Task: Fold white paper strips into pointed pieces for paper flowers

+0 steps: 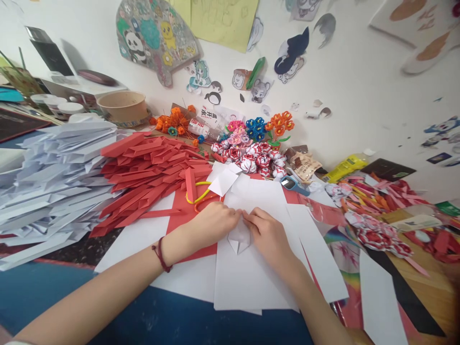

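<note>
Both my hands meet over white paper sheets [251,282] at the middle of the table. My left hand [215,223], with a dark red cord bracelet at the wrist, is closed on the upper left of a small folded white paper [238,239]. On its upper right edge, the fingertips of my right hand [268,232] pinch the same piece. The lower end of the folded paper shows creased flaps, while its top is hidden by my fingers. Just beyond my hands lie other folded white papers [225,179], a yellow loop [199,191] and a folded red strip [190,185].
Piles of folded white strips [61,177] and folded red strips [151,167] cover the left side. Red-and-white paper flowers [251,157] sit at the back, near a blue watch-like device [294,185]. More paper flowers [381,235] and a yellow bottle [345,167] stand at right.
</note>
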### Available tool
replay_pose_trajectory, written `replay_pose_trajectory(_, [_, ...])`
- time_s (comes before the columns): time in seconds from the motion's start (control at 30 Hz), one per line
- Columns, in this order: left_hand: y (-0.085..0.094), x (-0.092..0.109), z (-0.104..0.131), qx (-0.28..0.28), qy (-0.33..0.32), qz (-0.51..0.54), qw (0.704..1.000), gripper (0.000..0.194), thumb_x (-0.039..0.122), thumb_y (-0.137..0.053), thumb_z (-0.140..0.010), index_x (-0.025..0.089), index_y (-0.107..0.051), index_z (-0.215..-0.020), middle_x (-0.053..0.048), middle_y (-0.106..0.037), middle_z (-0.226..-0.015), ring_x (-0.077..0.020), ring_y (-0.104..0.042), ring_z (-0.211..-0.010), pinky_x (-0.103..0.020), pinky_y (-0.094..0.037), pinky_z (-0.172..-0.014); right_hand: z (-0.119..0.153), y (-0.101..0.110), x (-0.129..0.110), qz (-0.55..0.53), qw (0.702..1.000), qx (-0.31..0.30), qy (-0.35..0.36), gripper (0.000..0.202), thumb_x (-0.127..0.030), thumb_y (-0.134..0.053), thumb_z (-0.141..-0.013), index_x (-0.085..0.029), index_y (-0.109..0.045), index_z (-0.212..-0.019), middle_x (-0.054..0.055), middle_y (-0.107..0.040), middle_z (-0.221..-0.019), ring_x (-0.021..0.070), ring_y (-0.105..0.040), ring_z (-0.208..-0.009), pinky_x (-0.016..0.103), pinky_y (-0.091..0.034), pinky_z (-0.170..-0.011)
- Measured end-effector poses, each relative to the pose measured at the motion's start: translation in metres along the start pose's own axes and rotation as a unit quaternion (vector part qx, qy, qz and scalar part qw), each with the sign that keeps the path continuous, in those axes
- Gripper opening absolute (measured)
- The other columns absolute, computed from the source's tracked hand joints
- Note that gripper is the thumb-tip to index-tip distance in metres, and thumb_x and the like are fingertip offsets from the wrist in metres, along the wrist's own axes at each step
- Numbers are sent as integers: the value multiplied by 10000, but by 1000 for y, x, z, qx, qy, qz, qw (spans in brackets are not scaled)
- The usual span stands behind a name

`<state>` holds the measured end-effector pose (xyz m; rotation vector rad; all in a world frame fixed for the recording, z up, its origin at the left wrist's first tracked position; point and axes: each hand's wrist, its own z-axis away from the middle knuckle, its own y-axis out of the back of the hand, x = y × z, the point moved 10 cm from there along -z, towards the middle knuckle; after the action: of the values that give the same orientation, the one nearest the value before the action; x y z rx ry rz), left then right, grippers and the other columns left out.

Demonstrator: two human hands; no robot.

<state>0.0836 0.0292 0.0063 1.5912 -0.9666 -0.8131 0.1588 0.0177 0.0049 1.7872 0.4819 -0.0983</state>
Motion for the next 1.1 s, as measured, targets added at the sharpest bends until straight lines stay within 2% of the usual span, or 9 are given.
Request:
replay_pose_trajectory(0.23, [2,5,1,-4,-3,-26,1000,199,58,-410,-889,80,-577,-995,-56,-587,-621,-189,-585,-552,-280,-398,-521,0,0,-3,-8,1000,-6,9,286,-216,-386,-974,-205,-671,-983,16,-530,-754,139,-511,-680,241,-370,-614])
replay_pose_trajectory(0.4, [3,13,1,-22,-6,-52,998,298,20,-393,-859,40,-540,-1118,-71,-609,-683,-202,-601,-562,-271,-358,-461,-1,0,-9,25,999,-10,18,292,-204,-375,-976,-190,-658,-905,21,-533,-754,145,-510,-692,247,-361,-621])
replay_pose_trajectory(0.57, [-2,15,-2,-45,25,-80,995,399,20,-380,-858,-33,-471,-1242,-95,-614,-693,-220,-618,-563,-284,-339,-439,0,0,-12,55,998,-8,17,285,-197,-375,-975,-179,-642,-878,29,-546,-757,152,-516,-698,262,-351,-617])
replay_pose_trajectory(0.73, [3,21,-6,-22,4,-100,995,304,-29,-380,-814,18,-618,-997,-75,-571,-602,-189,-561,-465,-273,-290,-420,1,-2,-15,81,996,-17,18,246,-184,-399,-963,-173,-643,-982,36,-567,-783,161,-522,-701,278,-346,-616])
replay_pose_trajectory(0.93, [13,25,-4,-22,-26,-73,997,260,-49,-403,-770,71,-633,-772,-82,-588,-608,-193,-555,-468,-270,-240,-407,1,-2,-18,120,992,-22,24,254,-189,-407,-961,-176,-625,-1090,35,-600,-829,163,-540,-745,282,-333,-623])
replay_pose_trajectory(1.0, [16,24,-2,-18,-25,-61,998,258,-49,-406,-761,87,-621,-715,-76,-580,-586,-203,-565,-482,-272,-231,-407,0,-1,-17,132,991,-18,20,244,-205,-415,-959,-185,-634,-1065,27,-610,-815,162,-546,-741,288,-313,-602])
replay_pose_trajectory(1.1, [17,20,-1,-5,-17,-42,999,251,-34,-419,-763,108,-604,-668,-73,-584,-582,-212,-578,-500,-271,-228,-410,0,3,-15,141,990,-5,9,232,-249,-434,-953,-203,-661,-927,13,-615,-741,157,-550,-700,296,-280,-582])
